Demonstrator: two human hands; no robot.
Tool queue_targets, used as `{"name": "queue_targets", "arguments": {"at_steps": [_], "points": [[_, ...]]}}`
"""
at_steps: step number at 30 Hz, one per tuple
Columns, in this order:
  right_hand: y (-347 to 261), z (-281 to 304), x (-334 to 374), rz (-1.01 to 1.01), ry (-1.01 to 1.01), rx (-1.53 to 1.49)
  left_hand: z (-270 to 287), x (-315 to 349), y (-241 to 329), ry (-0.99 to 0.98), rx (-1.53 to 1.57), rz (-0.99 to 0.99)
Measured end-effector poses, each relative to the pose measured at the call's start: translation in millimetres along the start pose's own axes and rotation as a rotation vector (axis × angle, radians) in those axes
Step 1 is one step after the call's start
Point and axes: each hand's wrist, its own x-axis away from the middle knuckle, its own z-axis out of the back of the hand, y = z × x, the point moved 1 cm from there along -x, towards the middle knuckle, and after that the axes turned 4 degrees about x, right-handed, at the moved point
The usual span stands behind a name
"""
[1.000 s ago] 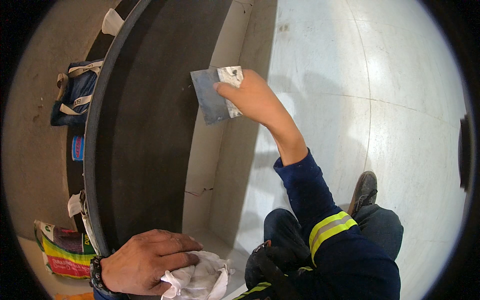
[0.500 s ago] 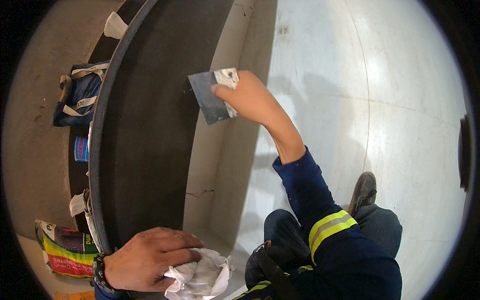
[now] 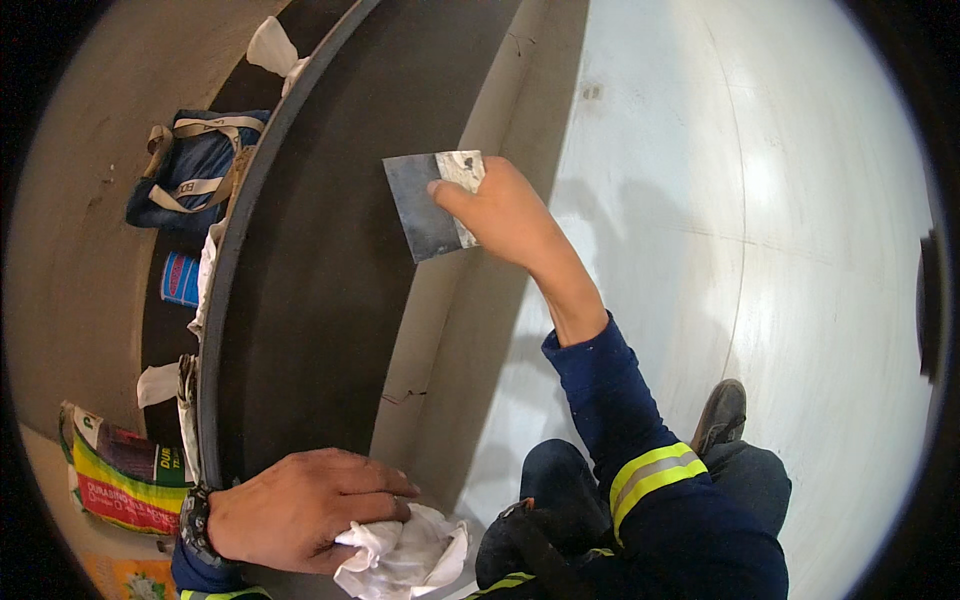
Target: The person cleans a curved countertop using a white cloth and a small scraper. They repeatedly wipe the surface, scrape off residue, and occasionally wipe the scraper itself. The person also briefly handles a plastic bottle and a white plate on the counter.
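Note:
My right hand (image 3: 500, 213) grips a flat metal putty scraper (image 3: 420, 212) with a pale, worn edge at the palm side. My thumb presses on its grey blade, which points left over the dark surface. Low in the view, my left hand (image 3: 305, 508) is closed round a crumpled white cloth (image 3: 410, 555). The cloth bulges out past my fingertips, and part of it is hidden under them. A dark band is on my left wrist.
A long dark panel (image 3: 320, 250) with a raised rim curves along my left. Beyond it are a blue bag (image 3: 190, 170), a blue can (image 3: 181, 279), white cloths (image 3: 272, 48) and a colourful sack (image 3: 125, 470). A pale smooth surface (image 3: 660, 250) lies to the right.
The view has shifted a little, so the panel and bag appear further right. My right hand still holds the scraper, now slightly lower in view. The cloth remains in my left hand.

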Motion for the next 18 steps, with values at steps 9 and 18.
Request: {"name": "queue_targets", "arguments": {"at_steps": [9, 18], "points": [[-8.8, 1.1, 6.5, -0.026, -0.036, 0.037, -3.6, 2.1, -3.8, -0.029, 0.030, 0.003], [-9.6, -26.8, 62.2, 0.305, 0.148, 0.543, -0.8, 2.8, -4.5, -0.056, 0.031, 0.019]]}}
